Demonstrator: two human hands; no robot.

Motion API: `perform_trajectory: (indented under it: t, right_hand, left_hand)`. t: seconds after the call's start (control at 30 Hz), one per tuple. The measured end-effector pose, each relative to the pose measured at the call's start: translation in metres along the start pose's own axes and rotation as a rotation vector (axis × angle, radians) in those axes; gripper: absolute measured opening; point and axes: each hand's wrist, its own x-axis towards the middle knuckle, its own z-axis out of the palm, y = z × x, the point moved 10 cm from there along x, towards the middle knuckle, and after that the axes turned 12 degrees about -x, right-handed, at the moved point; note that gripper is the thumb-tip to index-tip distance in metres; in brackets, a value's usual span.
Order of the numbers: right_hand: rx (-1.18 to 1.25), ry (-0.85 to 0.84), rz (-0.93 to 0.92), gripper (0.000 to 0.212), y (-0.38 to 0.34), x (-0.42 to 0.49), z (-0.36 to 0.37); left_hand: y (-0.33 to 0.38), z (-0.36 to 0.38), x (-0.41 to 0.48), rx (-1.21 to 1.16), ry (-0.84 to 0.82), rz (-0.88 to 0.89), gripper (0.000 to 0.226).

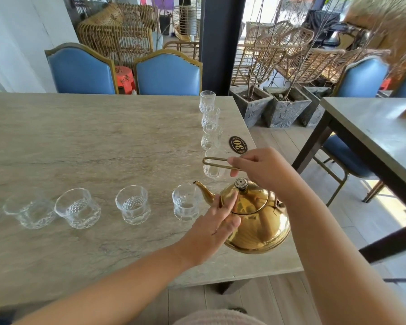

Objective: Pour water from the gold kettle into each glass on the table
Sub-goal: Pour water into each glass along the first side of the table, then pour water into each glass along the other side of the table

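The gold kettle [258, 221] is near the table's right front corner, its spout over the nearest short glass [185, 202], which has a little water in the bottom. My right hand [260, 170] grips the kettle's thin wire handle [215, 160] from above. My left hand [217, 221] presses straight fingers against the lid's left edge. Several short glasses run left along the front, among them one [133, 204] and another [77, 207]. A column of taller glasses [211, 137] runs away along the right edge.
A black oval number plaque [238, 144] lies on the stone table [92, 141] beside the tall glasses. Blue chairs [168, 73] stand behind the far edge. A second table [373, 137] and stone planters [286, 106] are to the right.
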Motion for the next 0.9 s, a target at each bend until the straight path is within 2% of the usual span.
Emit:
perform_trajectory:
  t: [0.2,0.4,0.63,0.9]
  right_hand:
    - [0.174,0.098,0.087,0.041,0.043,-0.007,-0.016]
    - [0.286,0.141,0.126,0.040,0.087,-0.005,-0.041]
    - [0.308,0.092,0.025,0.047,0.132,0.004,-0.080]
    - [0.357,0.023,-0.051,0.046,0.180,0.024,-0.102]
  left_hand:
    - [0.002,0.012,0.012,0.136,0.133,-0.016,0.056]
    - [0.022,0.040,0.038,0.113,0.236,0.010,0.054]
    - [0.042,0.086,0.089,0.056,0.409,0.033,0.054]
    - [0.046,0.123,0.137,0.085,0.478,-0.015,0.055]
